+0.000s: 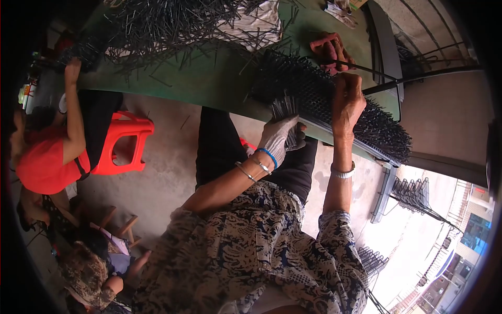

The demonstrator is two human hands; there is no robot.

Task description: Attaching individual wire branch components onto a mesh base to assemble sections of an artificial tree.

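My left hand (278, 137), in a pale glove, is closed around a bundle of thin black rods (284, 107) at the table's near edge. Their ends stick up past my fingers. To its right, my bare right hand (348, 104) is held above a long rack (314, 86) packed with upright black pieces. Its fingers are pinched together. Whatever is between the fingertips is too small or hidden to make out. The rack lies at a slant along the near right side of the green table (172, 90).
A large heap of black rods (167, 26) covers the far table, partly on pale cloth. A reddish cloth (332, 49) lies behind the rack, near a black metal bar (434, 74). A co-worker in red (52, 162) reaches to the table at left, by a red plastic stool (125, 141).
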